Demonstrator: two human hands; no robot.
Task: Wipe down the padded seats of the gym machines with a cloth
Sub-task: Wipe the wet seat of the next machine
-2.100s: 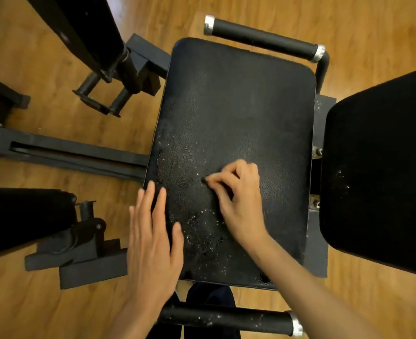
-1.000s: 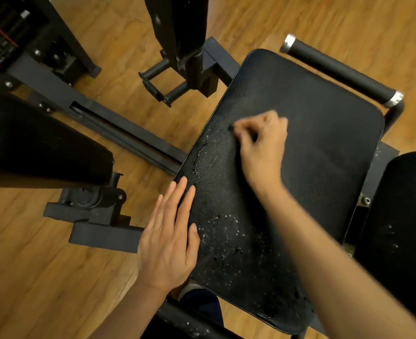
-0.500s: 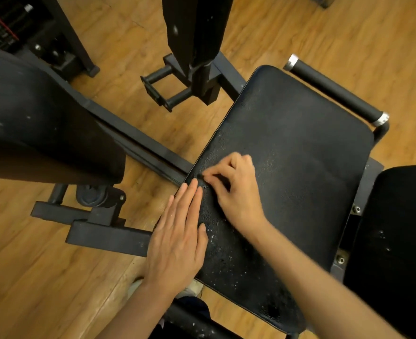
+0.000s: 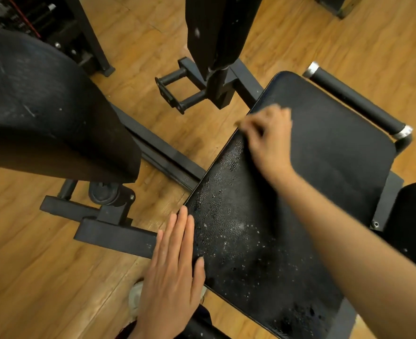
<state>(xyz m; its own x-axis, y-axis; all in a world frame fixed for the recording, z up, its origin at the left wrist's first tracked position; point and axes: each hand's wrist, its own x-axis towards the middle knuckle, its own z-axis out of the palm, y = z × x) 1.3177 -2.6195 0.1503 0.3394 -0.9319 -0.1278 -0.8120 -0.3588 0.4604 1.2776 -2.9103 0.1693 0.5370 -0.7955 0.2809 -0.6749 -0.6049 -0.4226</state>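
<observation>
My left hand (image 4: 171,269): flat, fingers straight, resting at the near-left edge of the wet padded seat (image 4: 319,167). My right hand (image 4: 269,140): blurred, fingers curled at the far-left edge; cloth not discernible, grip uncertain.

Wooden plank floor (image 4: 43,277) all round. Large black pad (image 4: 43,106) at 9 o'clock. Upright black pad (image 4: 216,28) at 12, short twin-bar bracket (image 4: 177,94) just below-left. Foam-grip handle (image 4: 356,104) with chrome ends at 2. Weight stack (image 4: 18,13) at 11.
</observation>
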